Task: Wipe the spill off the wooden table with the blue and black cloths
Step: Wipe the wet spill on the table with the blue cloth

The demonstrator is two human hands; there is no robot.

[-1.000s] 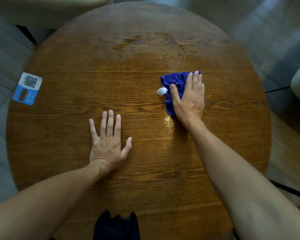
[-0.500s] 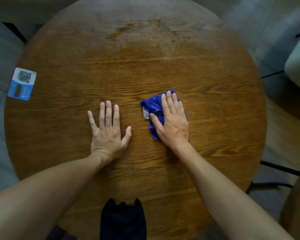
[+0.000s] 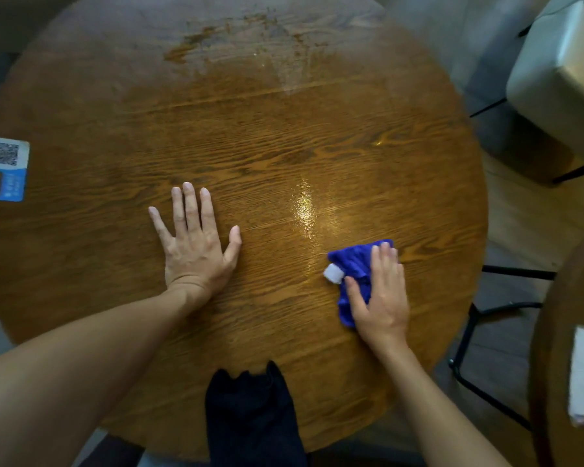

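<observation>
The round wooden table (image 3: pixel 115 264) is seen from above, and no container is found on it. The blue cloth (image 3: pixel 351 264) is pressed flat under the right hand (image 3: pixel 381 298) on the right part of the top; the fingers (image 3: pixel 385 261) are laid straight over the bunched fabric, with the thumb spread onto it, so the cloth is pinned down by an open palm and not clenched. A small white tag (image 3: pixel 332 274) is seen sticking out at the cloth's left edge. The left hand (image 3: pixel 194 251) is laid flat on bare wood, fingers spread, nothing held, well apart from the blue cloth. A wet, shiny streak (image 3: pixel 304 207) is caught between the two hands, just above the cloth. Darker smears (image 3: pixel 196 45) are seen near the far edge, washed out by glare. The black cloth (image 3: pixel 250 416) is draped over the near edge, and its lower part is cut off by the frame. A blue-and-white card (image 3: pixel 4 170) with a QR code is seen at the left rim, partly cut off, its print too blurred to be read.
</observation>
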